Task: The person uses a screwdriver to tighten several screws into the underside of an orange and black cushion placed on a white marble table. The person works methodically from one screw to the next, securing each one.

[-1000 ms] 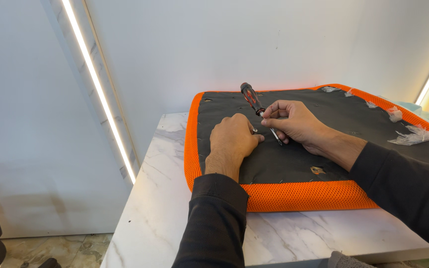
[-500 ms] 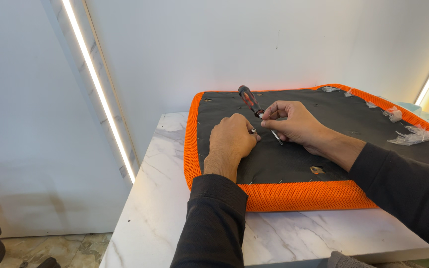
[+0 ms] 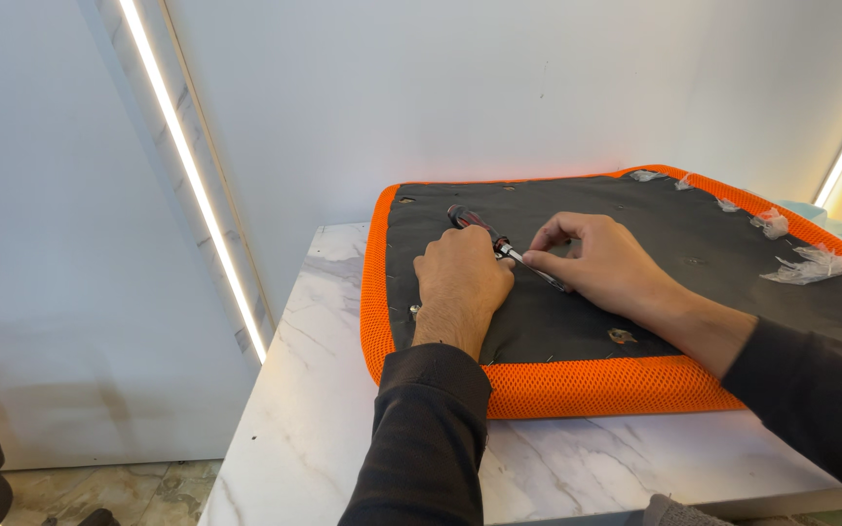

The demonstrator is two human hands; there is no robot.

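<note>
- The red-and-black-handled screwdriver (image 3: pixel 484 231) lies on the black seat panel with orange mesh edging (image 3: pixel 587 385); its handle points to 10 o'clock, its metal tip to 4 o'clock.
- Your left hand (image 3: pixel 462 282) is curled shut over its middle.
- Your right hand (image 3: pixel 596 263) pinches the shaft.
- The white marble table (image 3: pixel 314 429) has open room at 7 o'clock.
- The tip is hidden under your fingers.

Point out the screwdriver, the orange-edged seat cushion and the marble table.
screwdriver (image 3: pixel 468 218), head view, dark handle.
seat cushion (image 3: pixel 596 385), head view, orange mesh front edge.
marble table (image 3: pixel 314 409), head view, bare top left of cushion.
</note>
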